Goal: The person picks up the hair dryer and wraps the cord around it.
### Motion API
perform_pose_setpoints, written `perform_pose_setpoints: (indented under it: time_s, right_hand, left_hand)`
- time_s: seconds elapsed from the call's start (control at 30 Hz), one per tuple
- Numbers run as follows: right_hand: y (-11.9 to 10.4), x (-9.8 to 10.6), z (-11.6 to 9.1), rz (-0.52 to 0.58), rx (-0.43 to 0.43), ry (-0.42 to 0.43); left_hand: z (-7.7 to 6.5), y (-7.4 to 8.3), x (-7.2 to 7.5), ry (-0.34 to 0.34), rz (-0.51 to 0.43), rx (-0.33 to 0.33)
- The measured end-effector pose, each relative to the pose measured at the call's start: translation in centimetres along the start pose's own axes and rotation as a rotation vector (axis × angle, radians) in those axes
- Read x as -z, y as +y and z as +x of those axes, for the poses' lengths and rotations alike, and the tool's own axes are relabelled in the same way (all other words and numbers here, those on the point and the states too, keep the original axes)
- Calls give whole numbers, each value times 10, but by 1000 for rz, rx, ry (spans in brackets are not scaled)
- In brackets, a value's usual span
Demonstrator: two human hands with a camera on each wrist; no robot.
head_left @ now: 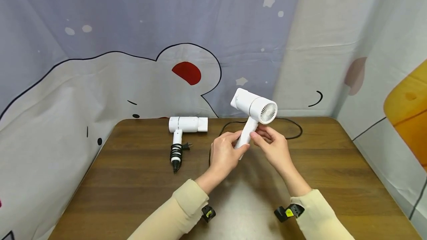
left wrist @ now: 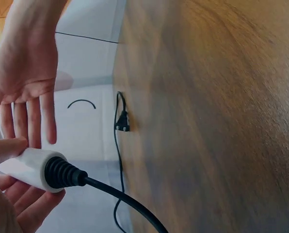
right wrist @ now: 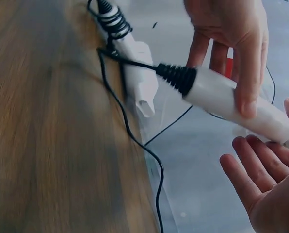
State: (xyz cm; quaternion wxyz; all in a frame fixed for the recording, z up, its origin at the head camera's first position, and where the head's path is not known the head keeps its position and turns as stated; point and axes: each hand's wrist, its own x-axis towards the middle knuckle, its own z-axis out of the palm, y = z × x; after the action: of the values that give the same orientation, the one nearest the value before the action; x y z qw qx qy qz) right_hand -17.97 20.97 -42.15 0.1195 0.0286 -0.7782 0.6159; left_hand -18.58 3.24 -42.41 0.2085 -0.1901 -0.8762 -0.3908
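Observation:
A white hair dryer [head_left: 247,101] is held up above the table, its round vented end facing right and its flat nozzle up to the left. My left hand [head_left: 224,152] grips the lower handle [left wrist: 30,167], thumb on one side and fingers on the other. Close beside the upper handle is my right hand [head_left: 274,148]; its fingers [right wrist: 255,162] look straight and spread under the handle in the right wrist view. From the handle's ribbed black end, a cord [left wrist: 135,201] hangs down. The dryer's plug [left wrist: 121,122] lies near the table's far edge.
Left of the hands, a second white hair dryer [head_left: 189,124] lies on the wooden table [head_left: 133,195], with its black cord [head_left: 176,152] wound round its handle. Loops of the held dryer's cord run along the back. A printed curtain [head_left: 110,84] hangs behind the table.

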Motion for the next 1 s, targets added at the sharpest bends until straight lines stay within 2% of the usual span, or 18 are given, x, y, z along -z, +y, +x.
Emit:
perform_pose_setpoints:
  time_s: [0.17,0.33,0.53,0.63,0.73,0.9,1.0]
  right_hand:
    - [-1,-5,5,129,-90,33]
    - [1,-8,8,128,-131,96]
    - [4,-3,12,197,-139,55]
    - [5,2,15,218,-134,-5]
    - [6,10,20,192,-118,-70]
    - [3,24,28,131,-102,-183]
    - [0,33,32,97,-107,-255]
  left_hand:
    - [-3,1,-4,29,52,-36]
    - [-6,2,-10,46,100,-77]
    - [-9,0,-9,10,84,-94]
    - [-9,-3,-1,-21,69,-103]
    - [-7,-7,13,-49,74,-103]
    - [2,-16,45,-97,174,-90]
    - [10,-21,64,-142,197,-108]
